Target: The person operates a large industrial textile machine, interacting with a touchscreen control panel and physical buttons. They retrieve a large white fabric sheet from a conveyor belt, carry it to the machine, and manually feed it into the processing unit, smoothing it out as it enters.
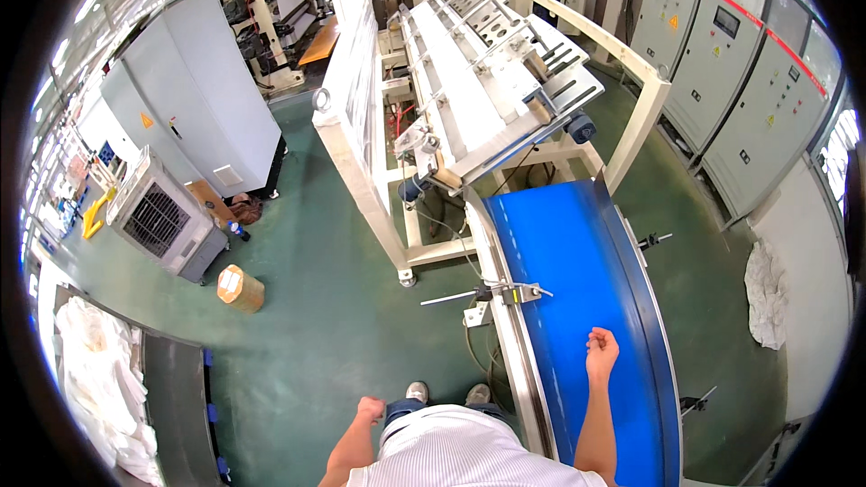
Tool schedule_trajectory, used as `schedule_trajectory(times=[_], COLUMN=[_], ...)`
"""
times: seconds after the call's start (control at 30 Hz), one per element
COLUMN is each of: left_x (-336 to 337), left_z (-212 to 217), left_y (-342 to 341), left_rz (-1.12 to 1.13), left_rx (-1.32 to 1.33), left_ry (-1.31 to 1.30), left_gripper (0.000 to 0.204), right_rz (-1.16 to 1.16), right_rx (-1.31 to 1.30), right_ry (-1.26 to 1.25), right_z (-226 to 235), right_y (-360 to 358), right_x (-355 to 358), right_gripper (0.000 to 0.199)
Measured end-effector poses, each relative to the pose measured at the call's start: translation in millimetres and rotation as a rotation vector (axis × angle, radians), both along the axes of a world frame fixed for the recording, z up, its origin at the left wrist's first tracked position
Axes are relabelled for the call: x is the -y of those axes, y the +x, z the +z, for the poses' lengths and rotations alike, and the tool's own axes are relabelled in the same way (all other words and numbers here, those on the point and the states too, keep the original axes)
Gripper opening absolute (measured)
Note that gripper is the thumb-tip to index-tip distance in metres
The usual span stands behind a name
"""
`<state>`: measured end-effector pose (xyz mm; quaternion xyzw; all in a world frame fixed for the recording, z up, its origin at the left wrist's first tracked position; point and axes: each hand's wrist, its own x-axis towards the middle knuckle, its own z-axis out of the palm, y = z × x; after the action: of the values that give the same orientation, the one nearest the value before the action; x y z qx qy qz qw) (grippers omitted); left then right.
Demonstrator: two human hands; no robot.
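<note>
My right hand (602, 349) hovers over the blue conveyor belt (577, 252), fingers curled into a loose fist with nothing in it. My left hand (370, 410) hangs at my side above the green floor, also closed and holding nothing. The belt slopes away from me toward a white machine frame (469, 63) with metal rails and rollers. Nothing lies on the visible part of the belt. My shoes (446, 391) stand close to the belt's left side rail.
A cardboard box (240, 289) sits on the floor at left, near a grey air cooler (162, 221) and a large grey cabinet (203, 99). Grey electrical cabinets (749, 72) line the right wall. White sacks (104, 388) pile beside a dark belt at lower left.
</note>
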<state>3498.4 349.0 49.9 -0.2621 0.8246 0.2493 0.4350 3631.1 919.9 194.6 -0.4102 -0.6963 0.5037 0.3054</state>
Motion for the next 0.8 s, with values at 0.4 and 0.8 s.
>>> schedule_trajectory(times=[0.4,0.8], left_x=[-14.9,-8.3], left_z=[0.8,11.4], left_y=[9.2,19.0], left_rz=[-0.021,-0.038], left_rx=[-0.096,-0.114], left_ry=[-0.042,-0.063], left_gripper=[0.041,0.033], right_rz=[0.065,0.091], right_rx=[0.033,0.077], right_ry=[-0.057,-0.049], right_z=[-26.5,-36.3], right_y=[5.8,9.8], right_x=[-19.0,-24.0], right_gripper=[0.02,0.015])
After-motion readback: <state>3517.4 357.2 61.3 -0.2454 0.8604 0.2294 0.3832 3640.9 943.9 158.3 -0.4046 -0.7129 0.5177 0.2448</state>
